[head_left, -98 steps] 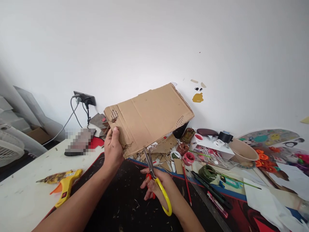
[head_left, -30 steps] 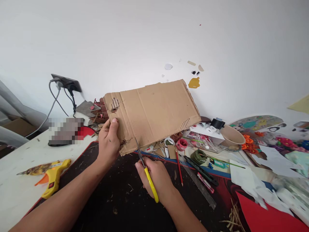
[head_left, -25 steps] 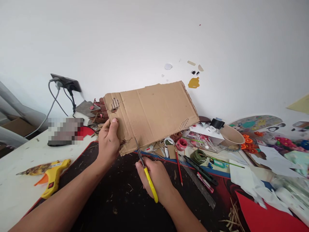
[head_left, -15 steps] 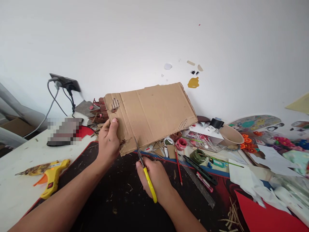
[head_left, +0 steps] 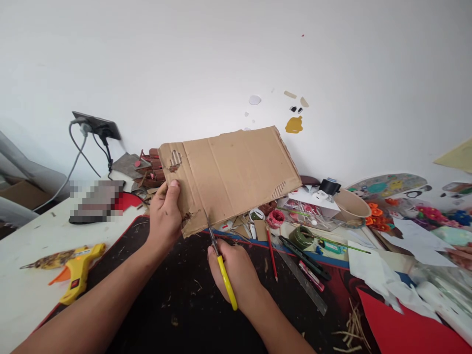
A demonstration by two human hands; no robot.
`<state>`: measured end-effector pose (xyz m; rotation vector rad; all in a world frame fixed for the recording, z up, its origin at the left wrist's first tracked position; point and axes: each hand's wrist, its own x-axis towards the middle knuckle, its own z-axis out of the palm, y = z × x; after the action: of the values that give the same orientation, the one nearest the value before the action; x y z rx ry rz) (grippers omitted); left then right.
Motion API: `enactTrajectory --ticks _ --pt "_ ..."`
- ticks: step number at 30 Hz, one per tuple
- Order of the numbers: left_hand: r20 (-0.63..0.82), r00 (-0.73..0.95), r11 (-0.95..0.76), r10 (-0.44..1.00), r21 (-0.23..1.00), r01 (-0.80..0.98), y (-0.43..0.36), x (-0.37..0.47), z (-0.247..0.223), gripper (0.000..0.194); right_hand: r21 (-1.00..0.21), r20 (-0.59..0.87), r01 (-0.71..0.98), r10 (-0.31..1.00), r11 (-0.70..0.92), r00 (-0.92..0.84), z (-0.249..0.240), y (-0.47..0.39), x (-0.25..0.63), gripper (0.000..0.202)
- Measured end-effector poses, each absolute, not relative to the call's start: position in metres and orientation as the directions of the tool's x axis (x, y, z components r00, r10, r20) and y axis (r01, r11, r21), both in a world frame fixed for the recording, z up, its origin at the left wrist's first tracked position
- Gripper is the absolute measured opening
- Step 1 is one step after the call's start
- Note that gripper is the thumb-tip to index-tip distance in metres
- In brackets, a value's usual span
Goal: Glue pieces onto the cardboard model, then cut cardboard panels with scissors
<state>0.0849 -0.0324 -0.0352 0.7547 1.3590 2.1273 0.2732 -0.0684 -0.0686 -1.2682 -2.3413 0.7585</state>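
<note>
A brown corrugated cardboard sheet (head_left: 239, 172), torn at its left corner and along its lower left edge, is held up tilted in front of me. My left hand (head_left: 165, 214) grips its left side, thumb on the near face and fingers behind. Yellow-handled scissors (head_left: 224, 275) are in my right hand (head_left: 236, 270), fingers wrapped round the handles. Their metal blades meet the sheet's lower edge, with one blade in front of the card and the other hidden behind it.
A yellow glue gun (head_left: 75, 273) lies on the white table at left. Right of my hands are a red pencil (head_left: 272, 253), a box cutter (head_left: 304, 258), a clear ruler (head_left: 304, 282) and paint jars (head_left: 300, 237). What looks like another person's hand (head_left: 462, 255) shows at the right edge.
The view has shifted slightly. The cardboard and scissors keep nearly the same position in my hands. What looks like another person's hand has appeared at the right edge.
</note>
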Motion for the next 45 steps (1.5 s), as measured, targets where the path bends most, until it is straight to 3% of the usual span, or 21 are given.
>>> enactTrajectory --ticks 7,16,28,37,45 --pt "0.199 -0.711 -0.403 0.674 0.906 -0.129 -0.032 0.085 -0.036 0.042 -0.633 0.071 0.640 0.855 0.436 -0.513 -0.072 -0.066 0.272 0.021" --pt "0.188 -0.721 -0.397 0.667 0.908 -0.130 -0.033 0.087 -0.033 0.041 -0.785 0.080 0.460 0.804 0.415 -0.589 -0.063 -0.062 0.280 0.026" --pt "0.191 -0.729 -0.370 0.657 0.925 -0.091 -0.036 0.088 -0.033 0.045 -0.912 -0.011 0.324 0.774 0.252 -0.633 -0.068 -0.059 0.285 0.054" --pt "0.193 -0.716 -0.364 0.671 0.927 -0.091 -0.037 0.091 -0.037 0.054 -0.846 0.023 0.427 0.823 0.319 -0.568 -0.066 -0.060 0.282 0.036" --pt "0.182 -0.718 -0.380 0.672 0.917 -0.124 -0.034 0.093 -0.041 0.052 -0.805 0.055 0.477 0.845 0.352 -0.531 -0.066 -0.062 0.280 0.038"
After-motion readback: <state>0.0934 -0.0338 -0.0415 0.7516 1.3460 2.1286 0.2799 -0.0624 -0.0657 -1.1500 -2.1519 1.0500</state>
